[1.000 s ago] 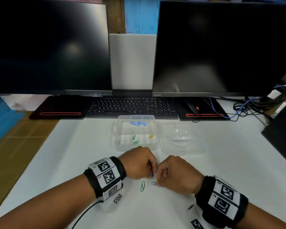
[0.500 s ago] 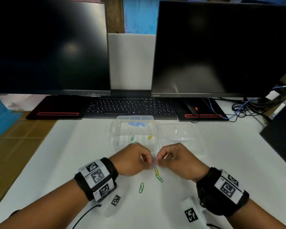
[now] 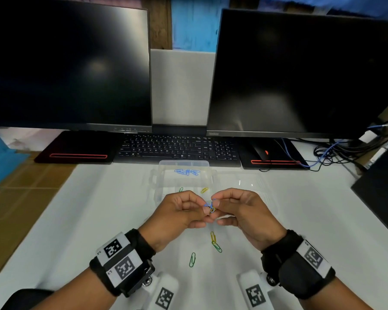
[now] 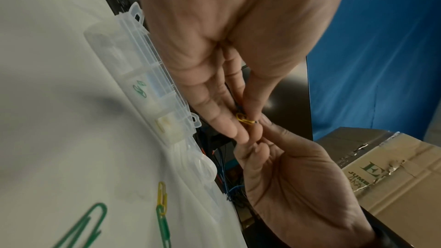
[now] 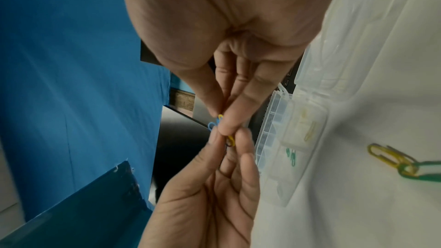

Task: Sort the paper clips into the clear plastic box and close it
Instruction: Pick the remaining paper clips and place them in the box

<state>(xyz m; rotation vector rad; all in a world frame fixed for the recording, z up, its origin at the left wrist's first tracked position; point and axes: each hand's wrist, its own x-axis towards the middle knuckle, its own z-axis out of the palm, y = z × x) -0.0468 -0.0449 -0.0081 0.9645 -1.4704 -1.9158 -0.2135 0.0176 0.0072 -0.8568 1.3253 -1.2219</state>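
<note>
Both hands meet above the white table, in front of the clear plastic box (image 3: 166,175). My left hand (image 3: 205,212) and right hand (image 3: 217,203) together pinch a small tangle of linked clips (image 3: 211,206), blue and yellow. The left fingertips (image 4: 238,131) grip the yellow clip (image 4: 243,120). The right fingertips (image 5: 226,123) pinch beside the blue clip (image 5: 212,125). The box stands open, with blue clips (image 3: 187,172) in its far compartment, and a green clip (image 3: 181,189) and a yellow clip (image 3: 204,190) in near ones. Its lid (image 3: 246,182) lies flat to the right.
On the table near me lie a linked yellow and green pair (image 3: 216,242) and a single green clip (image 3: 192,259). A keyboard (image 3: 177,148), a mouse (image 3: 263,152) and two dark monitors stand behind the box. Cables (image 3: 336,151) trail at the right.
Both hands have risen off the table and moved toward the box, carrying the blue and yellow clips. The yellow and green pair stays on the table.
</note>
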